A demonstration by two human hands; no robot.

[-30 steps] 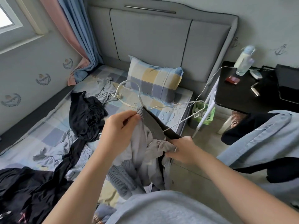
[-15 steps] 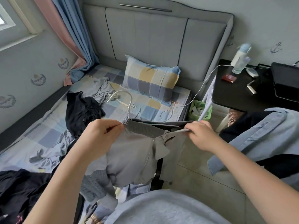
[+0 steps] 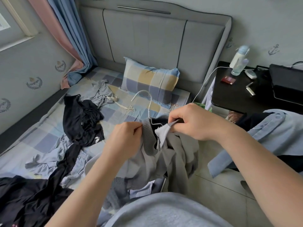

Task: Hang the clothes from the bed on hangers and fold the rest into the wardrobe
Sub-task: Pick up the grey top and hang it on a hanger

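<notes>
Grey jacket (image 3: 165, 154) hangs at frame centre, above the bed (image 3: 44, 138) edge, on a white wire hanger (image 3: 142, 91) with its hook pointing to 12 o'clock. Left hand (image 3: 126, 140): grip pinches the ribbed collar at 9 o'clock. Right hand (image 3: 195, 122): grip pinches the collar flap at 3 o'clock. Black garments (image 3: 82, 122) lie on the bed at 9 o'clock. Dark worktop (image 3: 237, 99) at 2 o'clock.

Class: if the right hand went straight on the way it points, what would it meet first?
The right hand would likely meet the grey garment's ribbed collar first, then the white hanger; depth is unclear.
</notes>
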